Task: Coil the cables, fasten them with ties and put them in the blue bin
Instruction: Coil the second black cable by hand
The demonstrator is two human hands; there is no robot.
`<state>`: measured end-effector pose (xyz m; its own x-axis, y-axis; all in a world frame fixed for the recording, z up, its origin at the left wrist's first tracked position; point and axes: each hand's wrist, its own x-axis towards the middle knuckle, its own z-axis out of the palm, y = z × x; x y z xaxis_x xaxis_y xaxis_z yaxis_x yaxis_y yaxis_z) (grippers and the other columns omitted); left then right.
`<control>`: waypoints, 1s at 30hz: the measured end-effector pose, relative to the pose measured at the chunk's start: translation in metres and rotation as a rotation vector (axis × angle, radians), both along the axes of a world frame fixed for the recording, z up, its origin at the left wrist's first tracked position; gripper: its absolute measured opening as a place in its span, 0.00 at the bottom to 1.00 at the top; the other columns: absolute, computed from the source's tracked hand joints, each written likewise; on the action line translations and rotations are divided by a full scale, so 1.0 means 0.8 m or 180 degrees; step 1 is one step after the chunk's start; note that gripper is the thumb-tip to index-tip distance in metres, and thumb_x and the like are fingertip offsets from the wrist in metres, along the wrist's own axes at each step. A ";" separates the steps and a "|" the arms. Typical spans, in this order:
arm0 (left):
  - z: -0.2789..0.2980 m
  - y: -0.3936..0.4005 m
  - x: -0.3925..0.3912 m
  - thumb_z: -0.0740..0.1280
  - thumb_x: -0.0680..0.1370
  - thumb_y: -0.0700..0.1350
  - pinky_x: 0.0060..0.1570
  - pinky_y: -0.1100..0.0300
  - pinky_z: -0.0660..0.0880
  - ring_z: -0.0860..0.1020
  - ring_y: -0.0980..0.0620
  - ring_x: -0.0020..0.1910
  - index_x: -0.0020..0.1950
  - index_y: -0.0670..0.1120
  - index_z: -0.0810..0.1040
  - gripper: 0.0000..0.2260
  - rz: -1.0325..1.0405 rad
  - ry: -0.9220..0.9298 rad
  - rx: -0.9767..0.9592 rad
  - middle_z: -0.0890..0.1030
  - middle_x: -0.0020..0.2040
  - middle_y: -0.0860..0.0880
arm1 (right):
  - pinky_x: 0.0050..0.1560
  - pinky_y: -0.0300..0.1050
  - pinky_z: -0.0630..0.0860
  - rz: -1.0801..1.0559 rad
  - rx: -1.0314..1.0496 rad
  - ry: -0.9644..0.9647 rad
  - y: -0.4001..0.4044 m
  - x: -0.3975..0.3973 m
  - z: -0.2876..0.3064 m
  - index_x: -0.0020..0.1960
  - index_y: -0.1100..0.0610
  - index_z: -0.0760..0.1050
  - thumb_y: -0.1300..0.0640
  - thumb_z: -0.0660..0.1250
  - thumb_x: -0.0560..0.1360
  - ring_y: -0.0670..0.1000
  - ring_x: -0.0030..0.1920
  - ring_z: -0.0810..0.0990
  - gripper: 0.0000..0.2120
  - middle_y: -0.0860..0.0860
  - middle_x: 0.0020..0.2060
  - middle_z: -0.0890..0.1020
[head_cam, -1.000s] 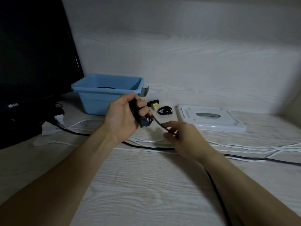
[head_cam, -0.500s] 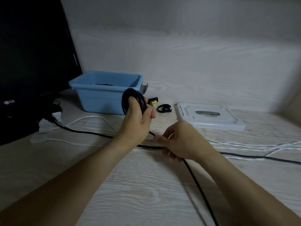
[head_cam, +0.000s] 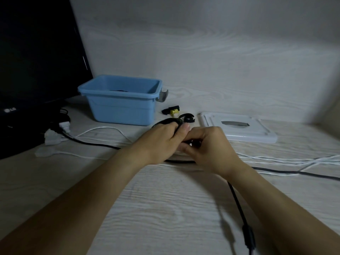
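The loose black cable (head_cam: 237, 199) runs from the near right edge across the bench (head_cam: 165, 208), its long axis pointing up toward the right hand (head_cam: 207, 150), whose fingers curl round it. Just left, touching it, the left hand (head_cam: 161, 138) grips the black coil (head_cam: 168, 121), so the next loop should feed leftward. Beyond lie ties (head_cam: 186, 118) and white cables (head_cam: 276, 159). Farthest, the blue bin (head_cam: 119, 109) holds something dark, too hidden to name.
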<state>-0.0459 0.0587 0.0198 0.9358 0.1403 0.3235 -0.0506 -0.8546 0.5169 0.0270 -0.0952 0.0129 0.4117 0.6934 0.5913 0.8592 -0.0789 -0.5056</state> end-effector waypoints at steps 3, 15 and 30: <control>0.005 0.003 -0.005 0.44 0.77 0.70 0.39 0.51 0.77 0.78 0.54 0.32 0.42 0.46 0.79 0.34 -0.0047 0.0125 -0.0112 0.79 0.31 0.51 | 0.41 0.41 0.81 -0.0225 0.0348 0.0231 0.000 0.000 0.003 0.43 0.56 0.83 0.52 0.80 0.67 0.44 0.37 0.84 0.10 0.45 0.37 0.86; 0.020 0.000 -0.012 0.60 0.82 0.56 0.21 0.64 0.59 0.58 0.53 0.16 0.26 0.49 0.72 0.25 -0.0664 0.0568 -0.2262 0.61 0.19 0.48 | 0.28 0.41 0.69 0.0073 0.0536 0.1101 0.000 0.000 0.007 0.39 0.59 0.77 0.48 0.75 0.68 0.47 0.26 0.71 0.15 0.51 0.27 0.78; 0.021 0.009 -0.012 0.59 0.75 0.66 0.25 0.60 0.67 0.59 0.54 0.16 0.33 0.49 0.65 0.22 -0.1069 0.1118 -0.3379 0.59 0.21 0.52 | 0.22 0.32 0.61 -0.0048 0.1061 0.2393 0.003 0.005 0.006 0.47 0.62 0.78 0.60 0.65 0.80 0.41 0.20 0.65 0.07 0.43 0.25 0.75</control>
<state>-0.0554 0.0656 0.0368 0.9920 -0.0867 -0.0917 0.0958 0.0443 0.9944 0.0309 -0.0929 0.0180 0.7879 0.5213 0.3280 0.2819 0.1683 -0.9446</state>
